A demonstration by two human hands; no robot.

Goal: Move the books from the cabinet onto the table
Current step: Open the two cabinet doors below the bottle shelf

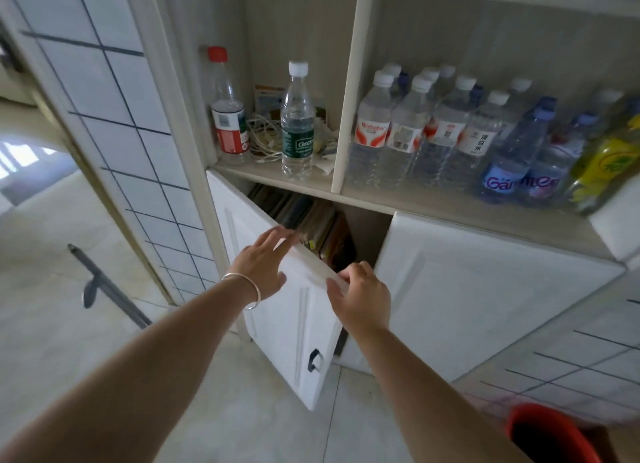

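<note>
Risk: door [291,310] only part open, so it may swing back on the wrists or snag books [311,220] on the way out; leaning row could topple. Left hand [261,266] flat, fingers spread, on the door's top edge; right hand [360,294] curled on its corner, grip probably light (blurred). Books upright inside the cabinet [346,192], untouched; bench not in view.

Door [287,310] half-open — narrow gap to books [311,223].
</note>
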